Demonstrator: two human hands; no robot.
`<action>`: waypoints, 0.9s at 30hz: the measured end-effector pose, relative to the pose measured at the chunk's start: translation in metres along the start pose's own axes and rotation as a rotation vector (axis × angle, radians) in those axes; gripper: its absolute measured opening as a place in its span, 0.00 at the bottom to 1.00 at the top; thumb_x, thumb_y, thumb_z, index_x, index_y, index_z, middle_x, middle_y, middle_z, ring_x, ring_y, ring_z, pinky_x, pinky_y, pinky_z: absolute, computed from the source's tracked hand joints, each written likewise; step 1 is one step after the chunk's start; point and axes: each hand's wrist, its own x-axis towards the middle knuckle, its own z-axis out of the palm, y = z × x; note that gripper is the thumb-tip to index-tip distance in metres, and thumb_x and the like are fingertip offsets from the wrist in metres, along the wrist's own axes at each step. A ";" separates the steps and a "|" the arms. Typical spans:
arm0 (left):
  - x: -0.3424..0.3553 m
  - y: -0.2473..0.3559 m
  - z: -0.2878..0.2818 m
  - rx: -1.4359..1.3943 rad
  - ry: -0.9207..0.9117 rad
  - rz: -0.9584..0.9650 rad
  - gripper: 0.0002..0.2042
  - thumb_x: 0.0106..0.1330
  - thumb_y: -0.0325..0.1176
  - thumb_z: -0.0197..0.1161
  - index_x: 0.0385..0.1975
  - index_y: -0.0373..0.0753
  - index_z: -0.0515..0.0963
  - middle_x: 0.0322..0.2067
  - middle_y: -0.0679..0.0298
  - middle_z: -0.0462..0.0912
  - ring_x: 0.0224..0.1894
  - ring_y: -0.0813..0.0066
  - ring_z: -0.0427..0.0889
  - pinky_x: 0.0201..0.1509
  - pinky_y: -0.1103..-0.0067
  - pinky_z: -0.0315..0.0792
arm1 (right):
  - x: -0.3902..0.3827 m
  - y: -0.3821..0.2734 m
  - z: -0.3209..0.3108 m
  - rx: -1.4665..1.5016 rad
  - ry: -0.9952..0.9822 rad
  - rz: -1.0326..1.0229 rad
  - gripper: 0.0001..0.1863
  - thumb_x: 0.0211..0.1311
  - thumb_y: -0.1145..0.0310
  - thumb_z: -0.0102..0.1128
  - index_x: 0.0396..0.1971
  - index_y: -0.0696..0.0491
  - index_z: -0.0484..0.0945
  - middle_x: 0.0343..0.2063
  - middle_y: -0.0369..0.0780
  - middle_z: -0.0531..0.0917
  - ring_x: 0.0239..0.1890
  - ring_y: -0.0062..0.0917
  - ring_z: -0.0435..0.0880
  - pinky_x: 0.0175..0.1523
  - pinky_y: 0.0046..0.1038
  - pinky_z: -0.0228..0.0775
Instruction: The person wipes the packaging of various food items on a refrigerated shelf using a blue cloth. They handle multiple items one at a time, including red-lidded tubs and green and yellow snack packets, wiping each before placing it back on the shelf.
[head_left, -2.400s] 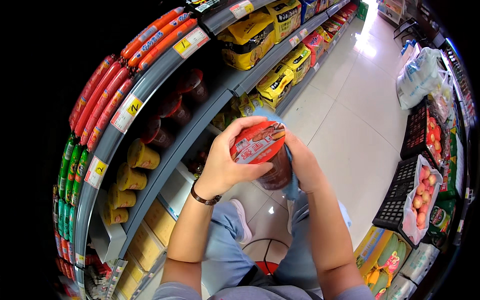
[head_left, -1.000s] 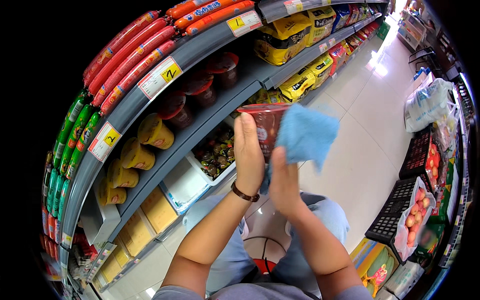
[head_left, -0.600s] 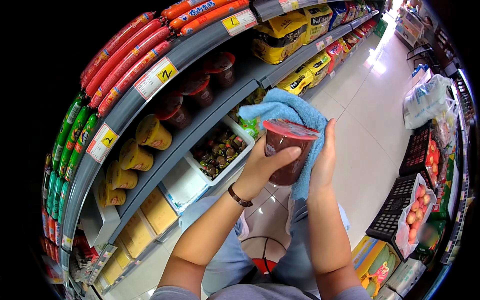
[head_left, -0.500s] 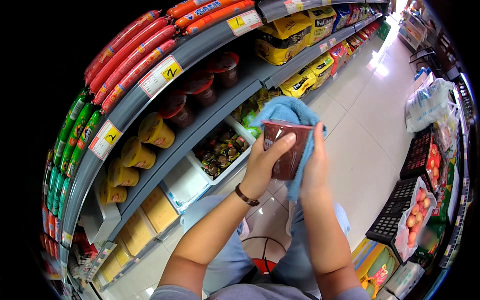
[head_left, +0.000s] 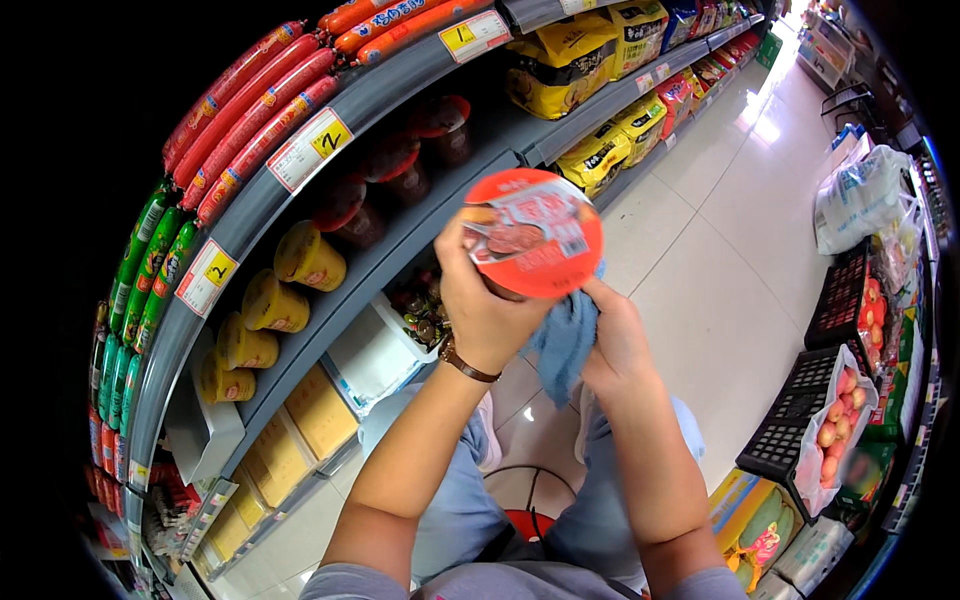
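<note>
My left hand [head_left: 487, 305] grips a sealed plastic cup [head_left: 535, 232] of dark food, its round red printed lid tilted up toward me and hiding most of the cup's body. In my right hand [head_left: 618, 340] is a blue cloth [head_left: 562, 338], bunched below the lid at the cup's right side. Where the cloth meets the cup is partly hidden by the lid. Similar red-lidded cups [head_left: 392, 165] stand on the shelf to the left, beside a row of yellow cups [head_left: 312, 258].
Above the cups, wrapped sausages [head_left: 255, 115] line the upper shelf [head_left: 375, 100]. A white bin [head_left: 385, 350] of small dark packs sits below. Yellow noodle packs [head_left: 565, 65] stand farther along. Across the tiled floor [head_left: 700, 250] are black crates [head_left: 790, 415] with fruit.
The cup has tipped so its lid now faces me, and it has moved up and left. The cloth has dropped from behind its rim to below it, with my right hand lower.
</note>
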 end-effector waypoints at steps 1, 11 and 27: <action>0.003 0.000 0.001 -0.046 0.052 -0.046 0.42 0.38 0.33 0.81 0.54 0.34 0.62 0.44 0.53 0.75 0.48 0.61 0.78 0.50 0.72 0.73 | -0.001 -0.002 -0.004 -0.045 0.017 0.007 0.20 0.69 0.58 0.49 0.46 0.61 0.75 0.41 0.43 0.83 0.41 0.30 0.84 0.49 0.32 0.75; -0.008 -0.015 0.004 0.279 -0.372 0.183 0.22 0.51 0.31 0.67 0.48 0.39 0.75 0.45 0.53 0.77 0.48 0.51 0.75 0.52 0.66 0.68 | -0.007 0.002 -0.013 -1.352 -0.199 -1.106 0.17 0.69 0.65 0.46 0.52 0.55 0.73 0.51 0.44 0.77 0.54 0.36 0.74 0.61 0.35 0.61; 0.007 0.033 -0.010 -0.836 -0.348 -0.724 0.24 0.56 0.30 0.68 0.53 0.34 0.72 0.43 0.66 0.79 0.46 0.77 0.78 0.54 0.79 0.69 | 0.015 -0.025 -0.031 -0.580 0.098 -0.143 0.19 0.71 0.58 0.45 0.38 0.58 0.78 0.34 0.38 0.84 0.32 0.26 0.81 0.41 0.29 0.73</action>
